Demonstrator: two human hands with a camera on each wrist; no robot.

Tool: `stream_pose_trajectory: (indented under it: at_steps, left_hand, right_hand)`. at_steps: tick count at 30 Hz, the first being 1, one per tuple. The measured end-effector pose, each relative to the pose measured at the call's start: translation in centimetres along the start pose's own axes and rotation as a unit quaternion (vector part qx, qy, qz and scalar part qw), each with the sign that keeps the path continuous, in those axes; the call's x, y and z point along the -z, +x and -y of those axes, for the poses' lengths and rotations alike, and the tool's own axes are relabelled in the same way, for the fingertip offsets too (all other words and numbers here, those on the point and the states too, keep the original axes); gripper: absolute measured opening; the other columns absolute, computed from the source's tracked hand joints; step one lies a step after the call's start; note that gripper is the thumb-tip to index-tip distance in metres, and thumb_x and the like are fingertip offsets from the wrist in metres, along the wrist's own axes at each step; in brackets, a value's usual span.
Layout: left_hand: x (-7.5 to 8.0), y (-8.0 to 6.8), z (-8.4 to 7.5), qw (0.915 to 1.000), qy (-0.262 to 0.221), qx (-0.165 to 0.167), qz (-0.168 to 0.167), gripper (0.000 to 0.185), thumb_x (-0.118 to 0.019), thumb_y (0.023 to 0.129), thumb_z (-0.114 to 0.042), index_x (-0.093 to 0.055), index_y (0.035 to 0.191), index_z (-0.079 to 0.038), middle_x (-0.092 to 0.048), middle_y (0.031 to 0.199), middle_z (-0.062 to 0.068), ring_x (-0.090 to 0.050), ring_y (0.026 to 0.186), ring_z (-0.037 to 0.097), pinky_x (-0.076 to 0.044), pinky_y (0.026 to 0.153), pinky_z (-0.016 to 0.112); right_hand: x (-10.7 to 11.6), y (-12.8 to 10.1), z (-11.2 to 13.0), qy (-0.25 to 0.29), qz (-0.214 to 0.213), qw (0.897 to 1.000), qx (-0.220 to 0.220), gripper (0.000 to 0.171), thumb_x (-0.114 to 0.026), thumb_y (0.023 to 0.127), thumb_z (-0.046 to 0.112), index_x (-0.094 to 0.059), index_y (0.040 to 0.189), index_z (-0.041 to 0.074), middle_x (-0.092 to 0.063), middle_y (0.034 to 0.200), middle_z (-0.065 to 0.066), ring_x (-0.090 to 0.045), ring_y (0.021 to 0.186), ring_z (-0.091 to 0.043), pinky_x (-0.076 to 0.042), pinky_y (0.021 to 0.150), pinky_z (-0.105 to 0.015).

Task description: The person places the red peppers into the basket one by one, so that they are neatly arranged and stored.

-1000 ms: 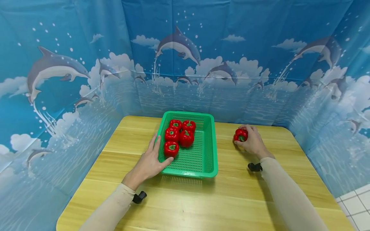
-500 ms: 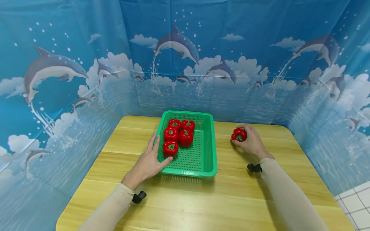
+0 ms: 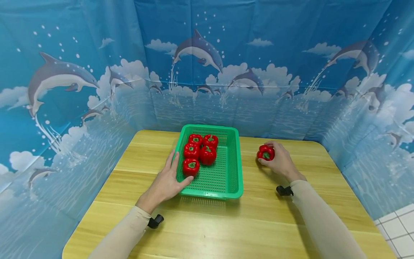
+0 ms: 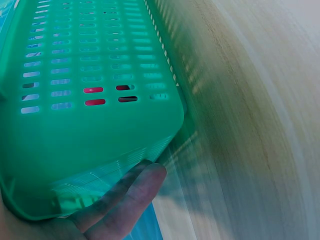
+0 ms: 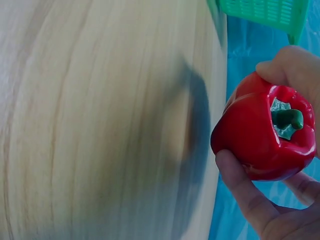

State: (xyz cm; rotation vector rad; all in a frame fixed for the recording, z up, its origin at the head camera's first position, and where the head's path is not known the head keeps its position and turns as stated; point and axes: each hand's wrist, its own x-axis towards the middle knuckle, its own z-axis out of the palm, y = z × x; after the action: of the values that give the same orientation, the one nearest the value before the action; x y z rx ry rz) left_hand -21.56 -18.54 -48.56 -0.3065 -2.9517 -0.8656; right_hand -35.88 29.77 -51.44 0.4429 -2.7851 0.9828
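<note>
In the head view my right hand (image 3: 280, 161) holds a red bell pepper (image 3: 266, 153) at the table's right side, green stem facing me. The right wrist view shows thumb and fingers around this pepper (image 5: 262, 130), close over the table's far edge. My left hand (image 3: 166, 184) holds the left side of a green plastic basket (image 3: 239, 165), thumb over the rim and fingers along the outer wall. Several red bell peppers (image 3: 208, 155) sit in the basket's left half. In the left wrist view, two fingers (image 4: 127, 207) lie against the basket wall (image 4: 100, 130).
The wooden table (image 3: 207, 230) has rounded corners and carries the basket near its back edge. A blue curtain (image 3: 181, 104) printed with dolphins hangs right behind and along both sides. White tiles (image 3: 401, 230) show at the lower right.
My right hand has shifted slightly left with the bell pepper, a little toward the basket. My left hand and the basket have stayed in place.
</note>
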Motion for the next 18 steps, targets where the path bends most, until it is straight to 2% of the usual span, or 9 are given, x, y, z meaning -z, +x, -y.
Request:
stream_pose_trajectory:
  at_steps: [7,13,18]
  left_hand:
    - [0.1,-0.1,-0.2,1.0,-0.002,0.0,-0.001,0.12,-0.068,0.11,-0.072,-0.005,0.189,-0.007,0.003,0.199,0.015,-0.069,0.148,0.055,-0.063,0.117,0.065]
    - [0.1,-0.1,-0.3,1.0,-0.002,0.001,-0.001,0.118,-0.071,0.111,-0.066,-0.006,0.188,-0.006,0.002,0.199,0.016,-0.064,0.153,0.057,-0.059,0.121,0.068]
    - [0.1,-0.2,-0.4,1.0,0.002,0.004,0.001,0.118,-0.07,0.111,-0.066,-0.005,0.188,-0.006,0.003,0.199,0.017,-0.065,0.152,0.057,-0.059,0.122,0.068]
  right_hand:
    - [0.3,-0.3,0.9,0.001,-0.009,1.0,0.011,0.074,-0.089,0.104,0.028,-0.053,0.161,-0.001,-0.064,0.152,-0.031,-0.068,0.135,-0.053,-0.065,0.109,-0.07]
    - [0.6,-0.6,2.1,0.003,-0.017,1.0,0.026,0.075,-0.088,0.104,0.03,-0.053,0.163,0.0,-0.063,0.153,-0.028,-0.065,0.137,-0.05,-0.063,0.11,-0.07]
    - [0.9,-0.8,3.3,0.002,-0.028,0.999,0.032,0.074,-0.086,0.103,0.032,-0.054,0.164,0.005,-0.061,0.153,-0.026,-0.064,0.134,-0.046,-0.064,0.106,-0.069]
